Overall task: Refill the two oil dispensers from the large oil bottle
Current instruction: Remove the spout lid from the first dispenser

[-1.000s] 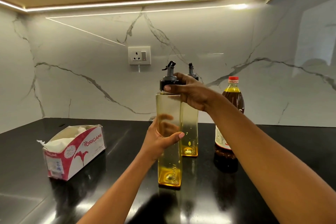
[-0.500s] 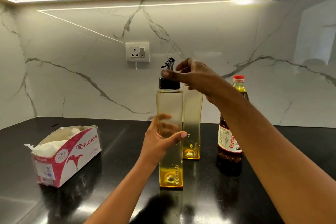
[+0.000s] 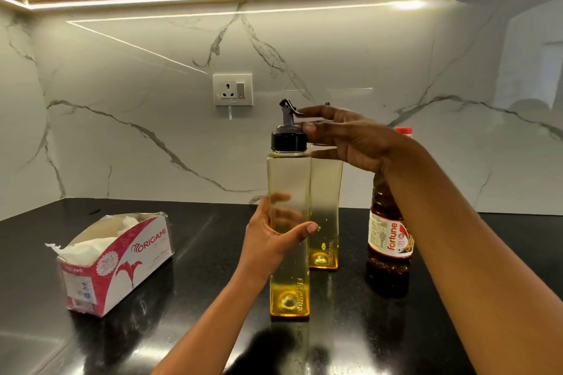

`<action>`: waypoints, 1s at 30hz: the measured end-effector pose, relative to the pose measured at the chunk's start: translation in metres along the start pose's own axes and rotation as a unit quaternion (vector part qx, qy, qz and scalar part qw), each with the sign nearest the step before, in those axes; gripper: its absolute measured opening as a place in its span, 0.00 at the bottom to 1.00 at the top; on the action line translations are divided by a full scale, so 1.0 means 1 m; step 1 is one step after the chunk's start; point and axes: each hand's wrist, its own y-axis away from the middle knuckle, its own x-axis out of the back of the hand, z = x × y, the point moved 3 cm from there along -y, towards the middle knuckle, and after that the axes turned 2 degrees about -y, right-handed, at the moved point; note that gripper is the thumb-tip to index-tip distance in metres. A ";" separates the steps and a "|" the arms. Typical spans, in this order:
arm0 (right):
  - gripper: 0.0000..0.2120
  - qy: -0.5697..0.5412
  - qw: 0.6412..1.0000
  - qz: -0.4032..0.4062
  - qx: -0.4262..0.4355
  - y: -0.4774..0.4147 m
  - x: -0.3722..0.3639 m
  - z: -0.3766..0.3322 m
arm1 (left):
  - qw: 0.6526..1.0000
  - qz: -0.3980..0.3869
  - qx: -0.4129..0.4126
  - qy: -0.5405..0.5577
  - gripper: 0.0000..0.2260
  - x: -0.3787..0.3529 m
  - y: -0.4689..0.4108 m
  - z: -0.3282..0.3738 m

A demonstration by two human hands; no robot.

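Note:
Two tall square oil dispensers stand on the black counter, each with a little yellow oil at the bottom. My left hand (image 3: 271,237) grips the near dispenser (image 3: 289,253) round its middle. My right hand (image 3: 344,137) reaches in from the right and pinches its black spout cap (image 3: 288,138), thumb at the cap's rim and fingers by the spout. The second dispenser (image 3: 324,222) stands just behind, its top hidden by my right hand. The large oil bottle (image 3: 388,240), dark oil with a red cap and a "fortune" label, stands to the right, partly behind my right forearm.
An open red and white tissue box (image 3: 118,259) lies on the counter (image 3: 198,253) at the left. A marble wall with a power socket (image 3: 232,89) runs close behind the bottles. A cabinet with a light strip hangs overhead.
My right hand has shifted from wrapping the near dispenser's cap to pinching it with thumb and fingertips. My left hand keeps its grip on the body. The view has tilted slightly.

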 end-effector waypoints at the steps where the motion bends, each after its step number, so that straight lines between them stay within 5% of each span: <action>1: 0.25 0.054 0.998 0.027 -0.001 0.001 -0.003 -0.003 | 1.000 0.000 -0.002 0.001 0.34 0.000 0.000 0.000; 5: 0.41 0.383 0.910 0.158 0.006 -0.011 -0.034 -0.009 | 1.000 0.006 -0.005 0.002 0.34 -0.002 0.000 0.002; 7: 0.42 0.438 0.877 0.191 0.043 -0.017 -0.043 -0.009 | 1.000 0.010 -0.003 0.002 0.35 -0.002 0.000 0.002; 12: 0.35 0.144 0.988 0.054 -0.011 -0.014 -0.024 -0.001 | 1.000 0.000 0.000 0.005 0.37 0.000 0.000 0.003; 14: 0.33 0.044 0.998 0.019 -0.039 -0.010 -0.009 0.006 | 1.000 -0.001 0.000 0.004 0.37 0.000 0.000 0.002; 19: 0.24 0.055 0.998 0.043 -0.004 0.002 0.010 0.000 | 1.000 -0.001 0.001 0.004 0.37 0.000 0.000 0.001; 25: 0.31 0.216 0.972 0.093 0.014 -0.011 -0.035 0.003 | 1.000 0.002 0.001 0.009 0.34 -0.001 0.000 0.002; 30: 0.31 0.117 0.990 0.076 0.005 -0.012 -0.037 0.013 | 1.000 0.005 0.001 0.007 0.36 -0.002 0.001 0.003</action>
